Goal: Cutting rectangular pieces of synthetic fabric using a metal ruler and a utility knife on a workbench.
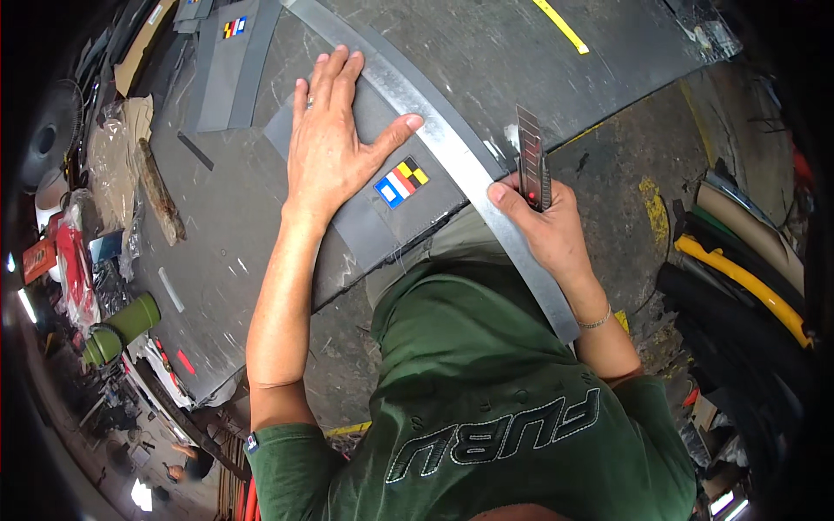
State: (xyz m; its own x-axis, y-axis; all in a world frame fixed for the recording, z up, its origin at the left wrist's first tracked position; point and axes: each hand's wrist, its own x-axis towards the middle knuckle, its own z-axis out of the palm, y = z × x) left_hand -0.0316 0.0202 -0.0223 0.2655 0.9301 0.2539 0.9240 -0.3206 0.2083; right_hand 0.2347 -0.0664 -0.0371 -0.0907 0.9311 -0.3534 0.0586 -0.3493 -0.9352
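Observation:
My left hand [334, 143] lies flat with its fingers stretched out on a grey sheet panel [360, 236], its thumb resting on a long metal straightedge [445, 143]. On the panel beside that thumb is a small patch [402, 183] in blue, white, red, yellow and black. The straightedge runs diagonally along the panel's right side and past the table's near edge toward my body. In my right hand [552, 226] is a snap-off utility knife [532, 161], blade pointing away from me. The right thumb also touches the straightedge, near the table edge.
Another grey panel with a similar patch [234, 28] lies at the far left of the dark table [226, 252]. A yellow strip [563, 26] lies at the back. Plastic bags and a green roll [130, 328] sit left. Material rolls [743, 286] stand right. Another person [184, 467] is at lower left.

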